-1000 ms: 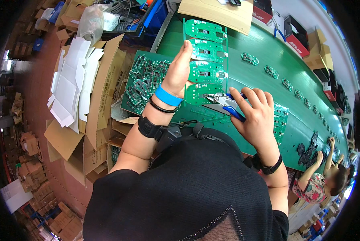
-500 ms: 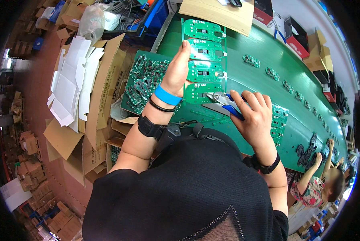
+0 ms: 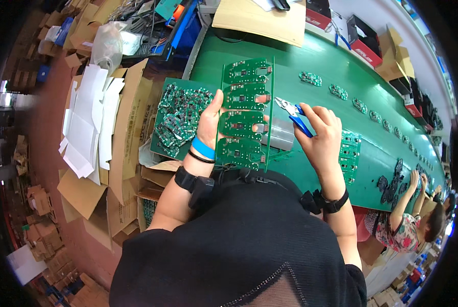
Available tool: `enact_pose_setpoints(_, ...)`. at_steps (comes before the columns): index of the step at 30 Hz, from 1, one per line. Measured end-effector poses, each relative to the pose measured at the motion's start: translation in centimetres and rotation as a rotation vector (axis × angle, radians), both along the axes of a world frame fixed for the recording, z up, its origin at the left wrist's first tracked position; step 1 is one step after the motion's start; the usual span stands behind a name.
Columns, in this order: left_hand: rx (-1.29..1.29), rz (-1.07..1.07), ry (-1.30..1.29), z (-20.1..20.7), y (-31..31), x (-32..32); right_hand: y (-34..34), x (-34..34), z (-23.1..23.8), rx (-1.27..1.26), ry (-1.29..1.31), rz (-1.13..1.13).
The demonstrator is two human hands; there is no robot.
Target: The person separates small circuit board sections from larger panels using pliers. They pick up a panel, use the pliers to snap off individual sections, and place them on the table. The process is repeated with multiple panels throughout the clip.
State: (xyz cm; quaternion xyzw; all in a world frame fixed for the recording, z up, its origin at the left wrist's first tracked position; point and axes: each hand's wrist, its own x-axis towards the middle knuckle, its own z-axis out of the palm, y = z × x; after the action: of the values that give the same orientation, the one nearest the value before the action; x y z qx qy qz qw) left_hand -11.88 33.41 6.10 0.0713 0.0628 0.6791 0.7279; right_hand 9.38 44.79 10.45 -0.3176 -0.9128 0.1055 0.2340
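Note:
My left hand (image 3: 207, 127) grips the left edge of a green circuit board panel (image 3: 239, 134), thumb in front and fingers behind. Several joined boards with small chips make up the panel, and fingers show through its cutouts. My right hand (image 3: 322, 138) is closed round blue-handled cutting pliers (image 3: 301, 125). Their metal jaws sit just right of the panel's right strip and appear apart from it. Under the panel, a grey block (image 3: 281, 135) lies on the green table, partly hidden.
Loose boards fill a tray (image 3: 162, 145) on the left, beside cardboard boxes (image 3: 131, 138). Another panel (image 3: 348, 156) lies right of my right hand. Single boards (image 3: 338, 92) run in a row along the green table (image 3: 290, 61). A co-worker (image 3: 405, 230) handles black parts at far right.
The panel has been turned to show its other face and brought lower and nearer. The pliers have come away from its lower end, to the right of its right strip.

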Motion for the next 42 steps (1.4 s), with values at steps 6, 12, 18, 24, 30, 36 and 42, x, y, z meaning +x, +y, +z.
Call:
enact_pose_setpoints(6,-0.006,0.011,-0.037,-1.2,-0.2,0.1,-0.6,0.0,-0.6,0.034,-0.013,-0.003)
enact_pose_setpoints(12,-0.037,-0.011,0.017,-2.3,-0.5,-0.4,-1.9,7.3,-7.4,-0.283,-0.189,0.04)
enact_pose_setpoints(18,-0.158,-0.049,0.09,-3.9,-1.0,-0.7,-3.8,14.9,-15.6,-0.304,-0.473,0.041)
enact_pose_setpoints(24,-0.221,-0.089,0.116,-2.8,-0.1,0.7,-2.9,11.8,-15.0,-0.32,-0.357,0.143)
enact_pose_setpoints(30,-0.191,-0.106,0.125,-2.8,0.0,0.8,-2.4,9.0,-15.4,-0.387,-0.459,0.3)
enact_pose_setpoints(36,-0.218,-0.158,0.091,-2.7,0.5,1.4,-1.3,1.6,-6.4,-0.622,0.309,0.105)
enact_pose_setpoints(42,-0.218,-0.242,0.068,-2.9,1.0,2.0,0.1,-0.2,-5.6,-0.833,0.283,0.132)
